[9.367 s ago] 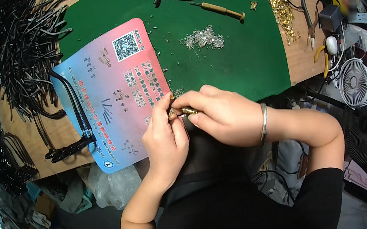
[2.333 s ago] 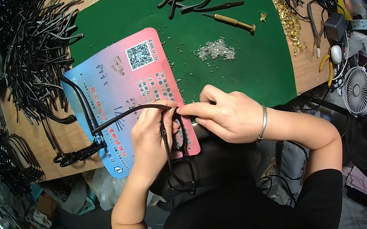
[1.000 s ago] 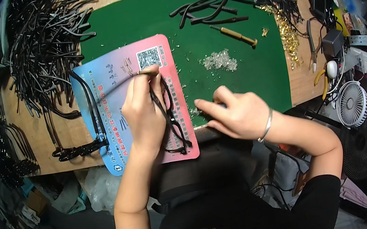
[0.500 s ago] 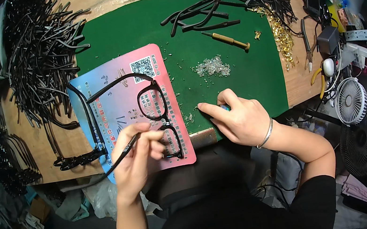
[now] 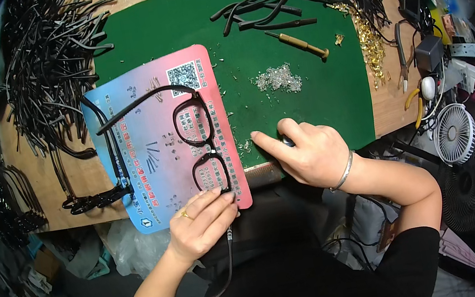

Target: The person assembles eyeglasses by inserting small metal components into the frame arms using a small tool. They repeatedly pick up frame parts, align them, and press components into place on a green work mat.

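Note:
A black eyeglass frame (image 5: 210, 131) lies on a pink and blue printed card (image 5: 129, 164), one temple stretching left from its far hinge. My left hand (image 5: 203, 224), a ring on one finger, is closed at the frame's near end. From under its fingers a black temple (image 5: 230, 272) hangs toward my body. My right hand (image 5: 315, 152) rests on the green mat (image 5: 318, 112), index fingertip beside some tiny metal screws (image 5: 244, 146). Its other fingers curl around a small dark object, mostly hidden. Beyond lies a heap of small clear or silvery pieces (image 5: 277, 80).
A brass-coloured screwdriver (image 5: 299, 44) lies on the mat near loose black temples (image 5: 257, 13). Big piles of temples (image 5: 54, 71) stand at far left and far right. Stacked frames (image 5: 97, 199) overlap the card's left edge. Gold pieces (image 5: 370, 42), pliers (image 5: 413, 100) and a white fan (image 5: 453, 134) are at right.
My left hand has come down and right to the frame's near end, and the temple it held in the air now points toward my body. My right hand stays nearly in place.

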Tool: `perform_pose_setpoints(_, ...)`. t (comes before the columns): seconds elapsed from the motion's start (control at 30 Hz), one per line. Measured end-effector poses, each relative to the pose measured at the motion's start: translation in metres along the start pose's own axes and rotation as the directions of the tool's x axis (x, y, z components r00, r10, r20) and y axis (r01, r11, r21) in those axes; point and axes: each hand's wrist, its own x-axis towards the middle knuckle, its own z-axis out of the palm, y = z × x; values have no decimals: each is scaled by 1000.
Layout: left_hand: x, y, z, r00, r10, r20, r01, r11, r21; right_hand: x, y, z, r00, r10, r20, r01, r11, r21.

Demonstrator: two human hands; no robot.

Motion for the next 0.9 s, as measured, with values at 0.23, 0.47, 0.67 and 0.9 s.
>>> perform_pose_setpoints(0.23, 3, -1, 9, 996, -84, -22, 85, 994, 64, 1, 1, 1, 1000, -5, 8, 5, 1000, 14)
perform_pose_setpoints(0.47, 7, 5, 6, 977, -210, 27, 210, 977, -38, -10, -8, -5, 992, 119, 38, -125, 922, 366)
perform_pose_setpoints(0.67, 14, 7, 4, 979, -184, 85, 181, 983, 40, -9, -6, -4, 993, 101, 64, -119, 915, 385)
perform_pose_setpoints(0.9, 9, -2, 13, 991, -125, 45, 121, 989, 84, -6, -5, -9, 996, 23, 87, -62, 883, 466)
